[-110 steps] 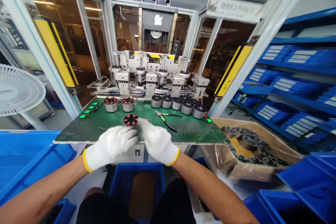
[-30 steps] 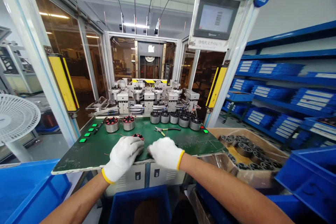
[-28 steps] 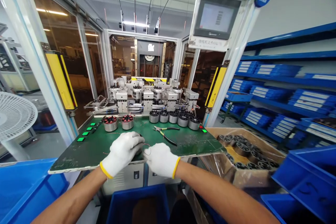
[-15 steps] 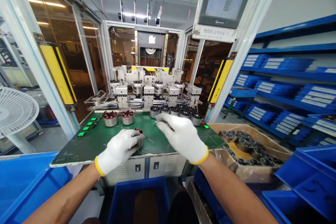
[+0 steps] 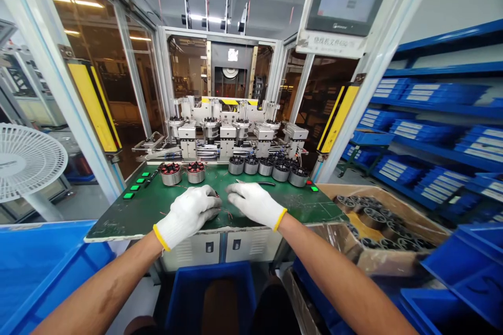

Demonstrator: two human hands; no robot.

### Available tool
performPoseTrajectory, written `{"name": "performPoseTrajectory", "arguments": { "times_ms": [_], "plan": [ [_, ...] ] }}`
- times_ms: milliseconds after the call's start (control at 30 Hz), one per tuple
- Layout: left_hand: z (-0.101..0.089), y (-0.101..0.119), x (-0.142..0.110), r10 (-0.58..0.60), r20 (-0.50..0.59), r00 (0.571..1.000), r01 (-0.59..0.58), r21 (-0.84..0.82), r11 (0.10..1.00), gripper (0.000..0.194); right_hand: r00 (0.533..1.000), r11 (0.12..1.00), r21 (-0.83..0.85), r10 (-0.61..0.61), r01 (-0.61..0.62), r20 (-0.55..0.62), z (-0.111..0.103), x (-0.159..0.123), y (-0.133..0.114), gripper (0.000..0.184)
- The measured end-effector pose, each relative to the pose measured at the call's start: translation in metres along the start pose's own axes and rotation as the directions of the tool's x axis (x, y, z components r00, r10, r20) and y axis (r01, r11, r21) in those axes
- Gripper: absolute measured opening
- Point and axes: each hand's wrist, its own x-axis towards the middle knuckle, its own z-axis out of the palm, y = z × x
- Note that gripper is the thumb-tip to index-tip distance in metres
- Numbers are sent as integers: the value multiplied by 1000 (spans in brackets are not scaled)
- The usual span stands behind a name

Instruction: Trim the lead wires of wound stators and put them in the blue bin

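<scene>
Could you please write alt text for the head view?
A white-gloved left hand cups a mostly hidden part over a green table; the gloved right hand partly covers a black-handled tool. Behind are two red-wound metal rings, several dark-topped rings and a machine.

The right hand [image 5: 257,203] has moved closer to the left hand [image 5: 187,210], beside which wire bits [image 5: 230,214] have come into view.

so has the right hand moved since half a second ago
Yes, judged against the dark-topped cores: the right hand has drawn back from them, toward the left hand.
</scene>
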Motion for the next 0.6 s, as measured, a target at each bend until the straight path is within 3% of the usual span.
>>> {"name": "performPoseTrajectory", "arguments": {
  "times_ms": [100,167,267,333,367,400,433,467,500,533,567,600],
  "plan": [
    [0,0,1,-4,-3,1000,4,-21,1000,26,991,998,7,-55,55,123,10,4,-7,27],
    [-3,2,3,-21,25,999,21,-22,1000,24,990,999,-2,-41,42,137,24,4,-12,28],
    [-13,8,10,-61,98,993,59,28,998,19,975,966,258,-38,-20,219,36,3,-11,29],
    [-19,11,12,-88,113,990,81,65,995,19,956,907,412,-44,-84,291,28,2,-4,24],
    [-20,11,12,-90,100,991,83,75,994,19,964,900,424,-19,-99,266,20,0,0,21],
    [-21,11,11,-89,72,993,83,85,993,20,984,911,397,46,-111,170,11,-4,3,21],
    [-20,9,9,-97,24,995,94,95,991,27,990,927,350,142,-131,-6,3,-11,5,23],
    [-19,6,6,-120,-35,992,123,103,987,40,945,941,302,228,-153,-233,-4,-20,4,27],
    [-16,3,3,-159,-84,984,167,101,981,54,865,960,242,240,-143,-440,-8,-31,0,32],
    [-13,-1,1,-209,-108,972,219,85,972,67,792,980,169,182,-101,-582,-8,-43,-7,36],
    [-9,-4,-1,-268,-101,958,274,52,960,74,760,997,72,61,-20,-647,-3,-55,-19,40],
    [-5,-6,-2,-321,-56,945,322,4,947,77,784,987,-72,-160,146,-600,7,-66,-32,43]
  ]
}}
